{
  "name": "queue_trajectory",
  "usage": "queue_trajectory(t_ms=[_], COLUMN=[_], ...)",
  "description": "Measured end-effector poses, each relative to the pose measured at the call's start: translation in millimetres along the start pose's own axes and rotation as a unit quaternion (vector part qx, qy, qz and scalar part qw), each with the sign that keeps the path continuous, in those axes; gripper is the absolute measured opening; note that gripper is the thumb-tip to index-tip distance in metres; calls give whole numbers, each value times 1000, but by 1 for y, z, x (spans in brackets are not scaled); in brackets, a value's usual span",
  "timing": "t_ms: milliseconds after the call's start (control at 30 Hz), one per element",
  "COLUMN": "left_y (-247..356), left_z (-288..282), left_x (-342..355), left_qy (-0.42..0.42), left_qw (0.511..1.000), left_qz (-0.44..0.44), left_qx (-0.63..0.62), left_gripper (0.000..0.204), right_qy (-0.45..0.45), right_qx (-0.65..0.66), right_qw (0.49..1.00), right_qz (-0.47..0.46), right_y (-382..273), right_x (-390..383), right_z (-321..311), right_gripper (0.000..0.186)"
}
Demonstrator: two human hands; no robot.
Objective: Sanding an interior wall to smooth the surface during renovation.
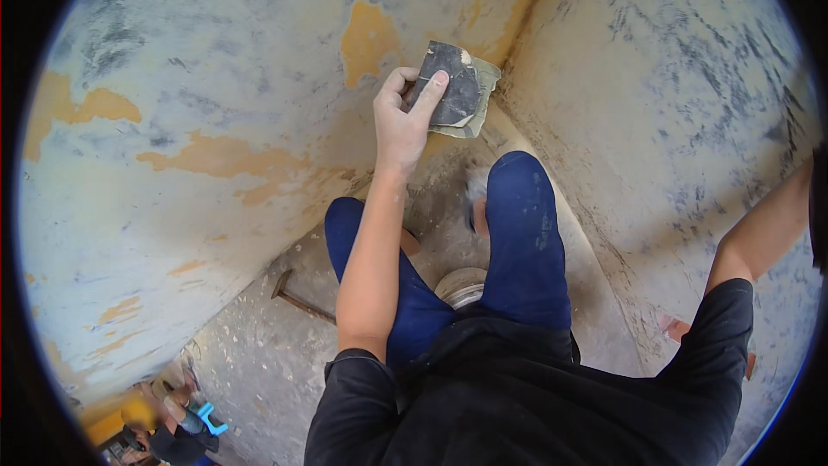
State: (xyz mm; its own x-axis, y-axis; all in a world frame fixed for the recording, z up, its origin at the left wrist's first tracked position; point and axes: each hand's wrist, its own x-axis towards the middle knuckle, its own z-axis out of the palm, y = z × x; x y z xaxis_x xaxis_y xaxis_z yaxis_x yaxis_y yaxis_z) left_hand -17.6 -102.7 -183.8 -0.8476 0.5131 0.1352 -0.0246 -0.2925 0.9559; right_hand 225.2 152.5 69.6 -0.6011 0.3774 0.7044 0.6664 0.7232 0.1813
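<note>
My left hand (410, 121) is closed on a worn piece of dark sandpaper (453, 82) with a frayed grey-green sheet (474, 121) behind it. It is raised above my knees, in front of a corner where two walls (655, 78) meet. The left wall (164, 43) is patchy white, grey and ochre; the right one has dark mottling. My right arm (759, 237) reaches out to the right rim, where my right hand is out of view.
A pale bucket (460, 280) is between my legs. A rusty hammer-like tool (306, 298) lies on the grey floor (250, 336) along the left wall. At the lower left are another person (172, 444), a light-blue object (211, 418) and something yellow (134, 410).
</note>
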Motion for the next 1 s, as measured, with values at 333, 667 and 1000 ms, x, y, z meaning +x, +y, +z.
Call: queue_trajectory(t_ms=[333,667,1000], left_y=[-9,0,-36], left_z=[-44,-123,-126], left_x=[-12,-28,-41], left_qy=[4,-52,-33], left_qw=[997,895,875], left_qz=[-62,-152,-104], left_qx=[50,417,471], left_gripper=[24,34,25], right_qy=[-212,-165,-707], right_qx=[115,247,269], right_qw=[969,921,650], right_qz=[52,-250,-69], right_y=[-12,-192,-381], right_x=[-51,-107,-416], right_z=[36,74,424], right_gripper=[50,31,33])
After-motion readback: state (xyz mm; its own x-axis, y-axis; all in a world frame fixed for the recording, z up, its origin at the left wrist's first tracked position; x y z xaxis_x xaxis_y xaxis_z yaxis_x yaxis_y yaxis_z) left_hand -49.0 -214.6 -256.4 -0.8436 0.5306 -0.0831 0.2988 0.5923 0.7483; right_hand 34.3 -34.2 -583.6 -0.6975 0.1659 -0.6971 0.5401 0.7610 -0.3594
